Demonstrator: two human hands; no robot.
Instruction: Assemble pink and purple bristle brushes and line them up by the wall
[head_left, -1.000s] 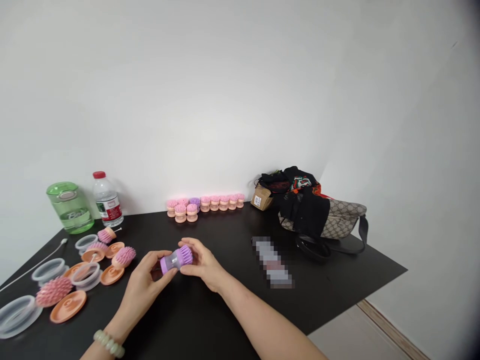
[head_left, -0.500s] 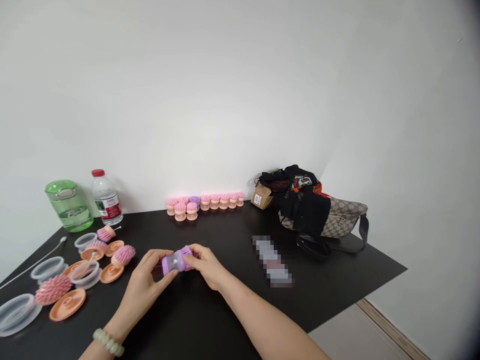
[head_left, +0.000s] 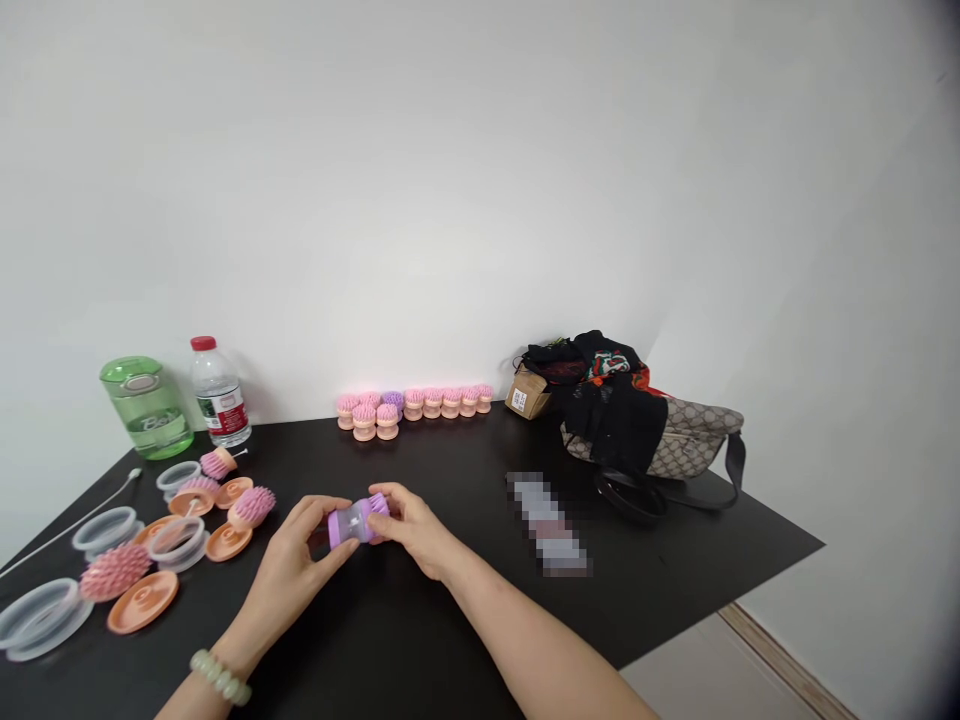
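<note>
Between both hands, above the black table, is a small purple scalp brush (head_left: 351, 524) with a see-through middle section, lying on its side. My left hand (head_left: 300, 555) pinches its purple base end between thumb and fingers. At the other end, my right hand (head_left: 409, 527) grips the bristled head. To the left lie loose brush parts: pink bristle heads (head_left: 116, 572), orange discs (head_left: 142, 602) and clear rings (head_left: 45, 615). Along the wall stand several pink brushes (head_left: 364, 424) and a purple one (head_left: 392, 402).
A green bottle (head_left: 154, 415) and a red-capped water bottle (head_left: 225, 405) stand at the back left, near a white cable (head_left: 90, 510). A small cardboard box (head_left: 527, 393), dark cloth (head_left: 622, 420) and patterned bag (head_left: 690, 440) sit at right. A blurred-out item (head_left: 549, 525) lies right of centre.
The view has shifted slightly, so the table's contents appear a little further right. Both hands keep hold of the purple scalp brush in nearly the same pose.
</note>
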